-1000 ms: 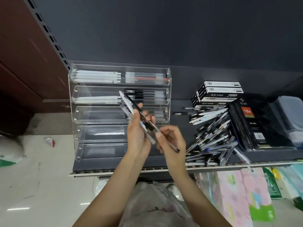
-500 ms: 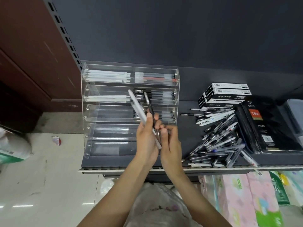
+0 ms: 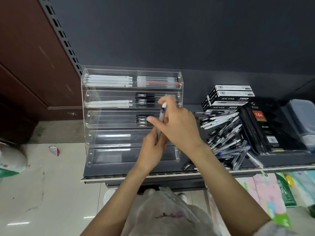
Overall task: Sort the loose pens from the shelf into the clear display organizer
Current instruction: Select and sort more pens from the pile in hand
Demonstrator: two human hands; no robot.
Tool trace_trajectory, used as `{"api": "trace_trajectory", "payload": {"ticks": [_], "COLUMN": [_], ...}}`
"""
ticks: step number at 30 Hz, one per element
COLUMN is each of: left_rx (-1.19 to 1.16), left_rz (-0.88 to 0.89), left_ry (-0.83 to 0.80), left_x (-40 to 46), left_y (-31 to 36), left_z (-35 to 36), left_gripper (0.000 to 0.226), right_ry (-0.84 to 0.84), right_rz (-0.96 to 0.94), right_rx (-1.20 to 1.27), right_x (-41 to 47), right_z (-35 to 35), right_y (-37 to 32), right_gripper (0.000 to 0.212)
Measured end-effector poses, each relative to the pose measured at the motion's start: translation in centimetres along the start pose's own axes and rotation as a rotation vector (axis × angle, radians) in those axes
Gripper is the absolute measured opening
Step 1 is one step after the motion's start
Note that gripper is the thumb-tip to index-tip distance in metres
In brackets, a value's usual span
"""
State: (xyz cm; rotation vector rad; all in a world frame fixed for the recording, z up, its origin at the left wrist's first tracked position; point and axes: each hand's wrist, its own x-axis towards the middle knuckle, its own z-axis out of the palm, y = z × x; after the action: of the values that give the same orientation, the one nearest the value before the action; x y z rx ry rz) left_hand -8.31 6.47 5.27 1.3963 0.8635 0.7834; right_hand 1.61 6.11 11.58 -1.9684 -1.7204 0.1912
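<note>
Seeing both forearms reaching forward, crossing close. Left hand (image 3: 152, 147) sitting lower, fingers curling round pen (image 3: 161, 116). Right hand (image 3: 177, 123) arching above it, fingertips pinching same pen, index extended leftward.

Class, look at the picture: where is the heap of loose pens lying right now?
In the head view, the heap of loose pens lies on the dark shelf, right of the clear organizer and against the black diary pack.
</note>
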Motion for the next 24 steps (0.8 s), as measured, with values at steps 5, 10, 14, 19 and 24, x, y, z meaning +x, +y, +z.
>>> {"api": "trace_trajectory", "payload": {"ticks": [5, 10, 14, 19, 24], "left_rx": [-0.053, -0.412, -0.548, -0.674, -0.724], "left_rz": [-0.023, -0.22, -0.213, -0.14, -0.204], "left_ry": [-0.082, -0.036, 0.104, 0.241, 0.279], "left_x": [-0.2, -0.3, 0.0, 0.9, 1.3], "left_y": [0.5, 0.1, 0.0, 1.2, 1.9], "left_z": [0.2, 0.1, 0.2, 0.8, 1.2], "left_gripper": [0.017, 0.058, 0.045, 0.025, 0.02], "right_ry": [-0.025, 0.196, 0.605, 0.489, 0.428], "right_rz": [-0.007, 0.106, 0.212, 0.251, 0.243], "right_rx": [0.084, 0.47, 0.896, 1.049, 0.904], "right_x": [0.4, 0.8, 0.0, -4.0, -7.3], "right_z": [-0.1, -2.2, -4.5, 0.2, 4.4], "right_y": [0.8, 2.6, 3.6, 2.3, 1.3], "right_gripper": [0.013, 0.003, 0.008, 0.023, 0.03]}}
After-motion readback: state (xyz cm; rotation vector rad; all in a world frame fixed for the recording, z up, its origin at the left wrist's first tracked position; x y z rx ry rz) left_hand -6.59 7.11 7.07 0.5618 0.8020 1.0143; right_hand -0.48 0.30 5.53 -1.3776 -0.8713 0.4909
